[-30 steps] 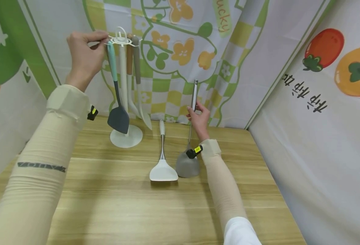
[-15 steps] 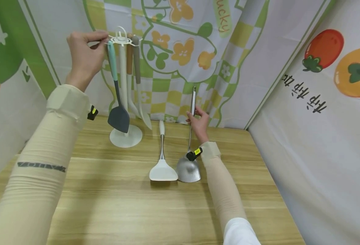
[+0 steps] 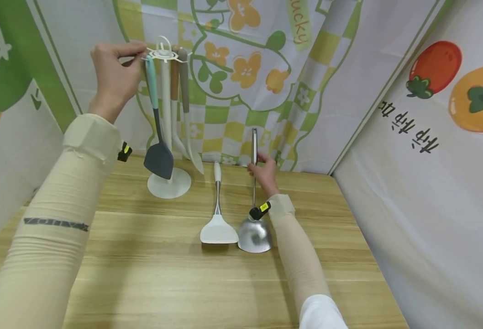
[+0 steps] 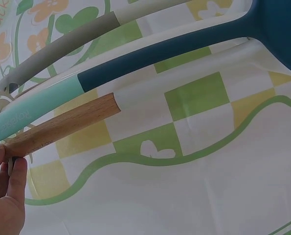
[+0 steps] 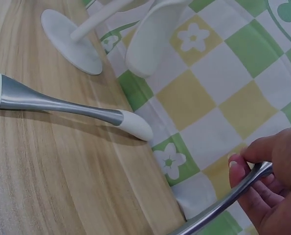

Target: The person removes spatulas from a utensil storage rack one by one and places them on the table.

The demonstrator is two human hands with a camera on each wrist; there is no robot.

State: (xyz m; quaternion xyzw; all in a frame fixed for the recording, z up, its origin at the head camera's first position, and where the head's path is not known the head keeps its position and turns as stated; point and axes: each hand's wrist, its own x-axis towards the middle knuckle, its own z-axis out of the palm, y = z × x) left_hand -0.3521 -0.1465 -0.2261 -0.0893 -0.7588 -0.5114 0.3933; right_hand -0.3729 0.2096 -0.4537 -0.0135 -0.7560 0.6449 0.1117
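Observation:
On the left stands a white utensil rack [image 3: 169, 189]. My left hand [image 3: 116, 77] pinches a hook at its top, against the end of a wooden handle [image 4: 67, 125]. Beside those fingertips hangs a spatula with a turquoise handle and dark blade [image 3: 159, 161]. My right hand [image 3: 265, 174] grips the long handle of a steel wok spatula [image 3: 255, 237]; its blade touches the table and its handle leans toward the curtain. Close to that blade lies a spatula with a white blade [image 3: 219, 230], steel neck and white handle [image 5: 137, 126].
A grey-handled utensil [image 3: 184, 82] and another wooden-handled one [image 3: 174, 80] hang on the rack. Behind the wooden table [image 3: 163, 278] hangs a checked, flowered curtain [image 3: 233, 114]. A white printed wall [image 3: 422, 192] borders the right edge.
My right hand has lowered, bringing the steel spatula's handle down and slightly left. Its blade has slid toward me and looks shinier. The left hand stays in place on the rack.

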